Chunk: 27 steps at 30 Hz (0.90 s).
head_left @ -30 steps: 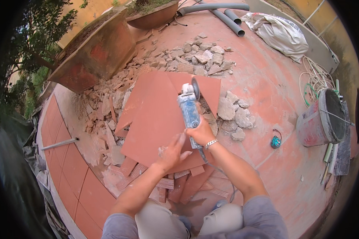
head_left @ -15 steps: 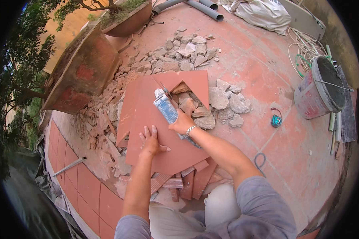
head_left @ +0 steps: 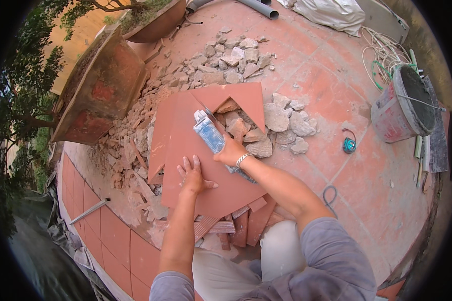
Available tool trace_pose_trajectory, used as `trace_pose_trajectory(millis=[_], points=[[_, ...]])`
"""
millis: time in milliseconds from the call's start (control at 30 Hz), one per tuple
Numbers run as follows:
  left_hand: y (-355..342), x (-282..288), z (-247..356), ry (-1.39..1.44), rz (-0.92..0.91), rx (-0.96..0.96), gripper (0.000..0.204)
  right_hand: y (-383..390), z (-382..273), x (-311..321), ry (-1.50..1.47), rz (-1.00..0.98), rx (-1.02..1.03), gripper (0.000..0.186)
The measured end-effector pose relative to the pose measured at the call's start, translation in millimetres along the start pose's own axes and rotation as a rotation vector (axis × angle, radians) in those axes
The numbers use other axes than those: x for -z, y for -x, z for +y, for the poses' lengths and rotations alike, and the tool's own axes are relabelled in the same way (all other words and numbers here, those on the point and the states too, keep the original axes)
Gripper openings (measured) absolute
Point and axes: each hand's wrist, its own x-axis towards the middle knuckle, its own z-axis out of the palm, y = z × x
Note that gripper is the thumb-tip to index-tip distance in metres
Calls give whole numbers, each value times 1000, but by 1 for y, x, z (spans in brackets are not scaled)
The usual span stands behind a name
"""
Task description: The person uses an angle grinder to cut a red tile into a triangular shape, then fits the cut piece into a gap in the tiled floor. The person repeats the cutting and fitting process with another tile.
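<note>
A large red tile [head_left: 211, 190] lies on broken rubble and tile offcuts, with an angular notch in its far right part. My right hand [head_left: 228, 150] grips a dusty blue and white angle grinder [head_left: 209, 133], whose disc is down at the tile beside the notch, along a straight line in it. My left hand [head_left: 193, 178] rests on the tile left of the grinder with fingers spread. A grey cord [head_left: 329, 196] lies looped on the floor at the lower right.
Rubble [head_left: 236, 55] spreads behind and around the tile. A planter [head_left: 95, 95] stands at left above laid tiles [head_left: 115, 231] with a metal bar. At right are a tape measure [head_left: 349, 144], bucket [head_left: 386, 113] and coiled hose [head_left: 374, 50]. Pipes [head_left: 256, 10] and a sack [head_left: 326, 15] lie behind.
The grinder has swung leftward and down onto the tile since a second ago. My left hand has moved up and spread out on the tile.
</note>
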Motion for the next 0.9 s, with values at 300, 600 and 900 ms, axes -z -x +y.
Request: trace_pose_trajectory(millis=[300, 600, 900], points=[[1, 1, 2, 13, 5, 1, 153, 6, -9, 6, -19, -31, -61, 89], [2, 1, 2, -41, 44, -18, 153, 3, -4, 4, -27, -30, -54, 93], [5, 6, 8, -37, 26, 10, 154, 6, -4, 4, 20, -42, -45, 106]])
